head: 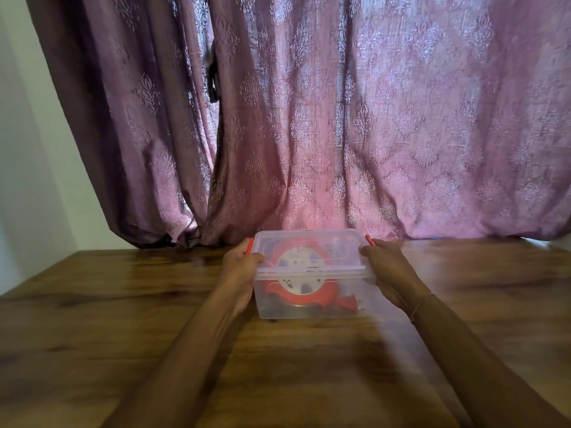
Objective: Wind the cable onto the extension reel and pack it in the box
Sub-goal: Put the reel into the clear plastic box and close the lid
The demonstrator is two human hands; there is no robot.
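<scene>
reel [304,281] sits inside the box [312,310] mid-surface [123,304], lid [309,242] on, so i'd press evenly as my left grip [242,267] and right grip [386,267], each clasped on a box end at the red latches, snap both down together.

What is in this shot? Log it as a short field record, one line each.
surface: brown wooden table
container: clear plastic box, lid on
contents: red and white round extension reel, seen through the plastic
left hand: gripping the box's left end at a red latch
right hand: gripping the right end
backdrop: purple patterned curtain
</scene>
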